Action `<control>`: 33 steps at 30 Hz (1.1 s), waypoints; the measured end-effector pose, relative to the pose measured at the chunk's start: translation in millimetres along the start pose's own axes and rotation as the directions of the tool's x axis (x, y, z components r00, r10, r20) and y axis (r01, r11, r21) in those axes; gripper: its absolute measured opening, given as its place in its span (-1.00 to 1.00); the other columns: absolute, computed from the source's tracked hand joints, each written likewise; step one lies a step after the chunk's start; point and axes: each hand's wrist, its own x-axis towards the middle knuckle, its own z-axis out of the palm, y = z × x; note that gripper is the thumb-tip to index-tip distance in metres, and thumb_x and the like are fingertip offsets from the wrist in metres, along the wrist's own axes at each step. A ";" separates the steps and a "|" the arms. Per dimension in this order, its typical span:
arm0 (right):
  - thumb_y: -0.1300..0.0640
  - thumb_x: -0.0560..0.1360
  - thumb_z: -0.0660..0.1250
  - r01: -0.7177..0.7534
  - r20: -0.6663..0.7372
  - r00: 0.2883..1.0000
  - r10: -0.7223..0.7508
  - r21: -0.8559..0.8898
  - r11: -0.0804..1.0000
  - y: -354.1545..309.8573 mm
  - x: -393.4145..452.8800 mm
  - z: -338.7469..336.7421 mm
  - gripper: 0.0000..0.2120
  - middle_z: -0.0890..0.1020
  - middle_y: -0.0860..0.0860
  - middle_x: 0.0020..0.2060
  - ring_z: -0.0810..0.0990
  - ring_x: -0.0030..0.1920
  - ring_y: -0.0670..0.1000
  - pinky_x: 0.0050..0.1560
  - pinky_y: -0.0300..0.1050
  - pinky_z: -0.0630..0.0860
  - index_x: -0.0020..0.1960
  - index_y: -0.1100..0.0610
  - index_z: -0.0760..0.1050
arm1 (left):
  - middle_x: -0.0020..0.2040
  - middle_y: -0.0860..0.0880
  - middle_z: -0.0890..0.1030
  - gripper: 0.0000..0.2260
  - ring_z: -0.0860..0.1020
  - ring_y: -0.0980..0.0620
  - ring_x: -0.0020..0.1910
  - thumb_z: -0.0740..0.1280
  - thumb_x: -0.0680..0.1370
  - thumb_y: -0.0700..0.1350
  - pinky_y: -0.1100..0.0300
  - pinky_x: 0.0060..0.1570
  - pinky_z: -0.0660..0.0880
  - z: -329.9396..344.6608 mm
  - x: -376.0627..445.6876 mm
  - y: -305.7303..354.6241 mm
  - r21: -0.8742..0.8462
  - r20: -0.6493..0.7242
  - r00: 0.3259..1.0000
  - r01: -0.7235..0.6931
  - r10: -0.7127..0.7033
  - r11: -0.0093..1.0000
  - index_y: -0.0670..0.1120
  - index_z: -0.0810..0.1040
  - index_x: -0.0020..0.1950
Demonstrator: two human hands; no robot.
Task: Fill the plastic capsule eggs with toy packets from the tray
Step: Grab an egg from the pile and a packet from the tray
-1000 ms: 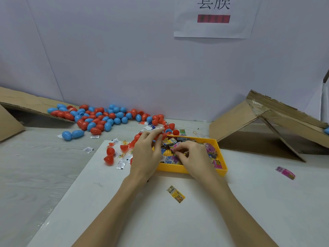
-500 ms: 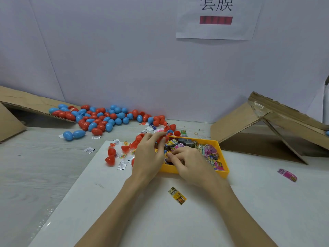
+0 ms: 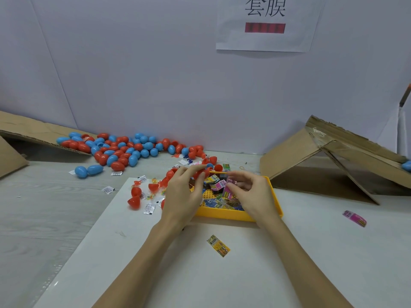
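A yellow tray [image 3: 224, 214] of colourful toy packets sits mid-table. My right hand [image 3: 251, 192] hovers over it and pinches a pink packet [image 3: 230, 185] between thumb and fingers. My left hand [image 3: 183, 192] is at the tray's left edge, its thumb and fingers curled round a red egg half [image 3: 201, 173], mostly hidden by the fingers. Loose red egg halves [image 3: 135, 197] lie left of the tray. A heap of closed red and blue eggs [image 3: 124, 150] lies at the back left.
Folded cardboard stands at the right [image 3: 329, 161] and at the far left [image 3: 20, 134]. A yellow packet [image 3: 218, 245] lies on the white board in front of the tray, a pink packet [image 3: 354, 218] to the right. Small white sachets [image 3: 149, 208] are scattered left.
My right hand has lifted out of the packets with a pink packet pinched in it and moved right. My left hand keeps its place at the tray's left edge.
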 end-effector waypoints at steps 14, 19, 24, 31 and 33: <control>0.17 0.56 0.48 -0.071 0.076 0.995 0.060 0.161 0.984 1.4 -0.2 -1.4 -0.90 0.77 -0.02 -0.09 0.73 0.01 -0.05 0.13 -0.01 0.67 0.05 0.05 0.72 | 0.12 0.03 0.57 -0.82 0.60 0.21 -0.01 0.48 0.56 -0.14 0.40 -0.08 0.55 -3.8 -1.9 15.9 -0.227 0.142 0.990 0.055 -0.023 0.972 0.01 0.71 0.15; 0.12 0.57 0.47 -0.098 0.116 0.990 0.083 0.135 0.986 -0.8 -0.3 -1.8 -0.82 0.77 -0.03 -0.10 0.73 0.05 -0.06 0.23 0.04 0.62 0.17 0.02 0.67 | 0.16 0.01 0.60 -0.80 0.64 0.19 -0.07 0.44 0.59 -0.16 0.34 -0.05 0.57 -6.2 -1.3 15.3 -0.237 0.163 0.986 0.075 -0.037 0.969 -0.03 0.68 0.20; 0.09 0.56 0.48 -0.091 0.022 0.996 0.089 0.146 0.985 0.1 -1.6 -0.1 -0.75 0.77 0.00 -0.21 0.76 -0.06 -0.03 0.04 0.00 0.70 0.23 0.09 0.64 | 0.08 -0.04 0.68 -0.81 0.69 0.02 -0.09 0.41 0.62 -0.14 0.10 -0.02 0.65 -4.7 -3.1 16.3 -0.275 0.223 0.973 0.116 -0.054 0.954 0.03 0.67 0.21; 0.04 0.57 0.46 -0.091 -0.035 0.995 0.096 0.129 0.987 1.0 -2.0 2.0 -0.76 0.78 0.02 -0.16 0.76 -0.08 -0.04 0.03 0.06 0.71 0.19 0.11 0.68 | 0.08 0.08 0.67 -0.83 0.62 0.14 -0.05 0.41 0.61 -0.11 0.33 -0.08 0.56 -1.9 -6.5 14.8 -0.176 0.234 0.972 0.042 0.000 0.983 0.05 0.68 0.19; 0.02 0.58 0.45 -0.082 -0.048 0.995 0.087 0.099 0.992 0.4 -2.6 2.9 -0.75 0.78 0.00 -0.17 0.76 -0.10 -0.08 -0.02 0.01 0.72 0.20 0.11 0.69 | 0.06 0.08 0.68 -0.81 0.61 0.16 -0.03 0.41 0.61 -0.10 0.36 -0.08 0.55 -1.5 -7.1 15.1 -0.159 0.236 0.972 0.040 -0.001 0.986 0.01 0.67 0.22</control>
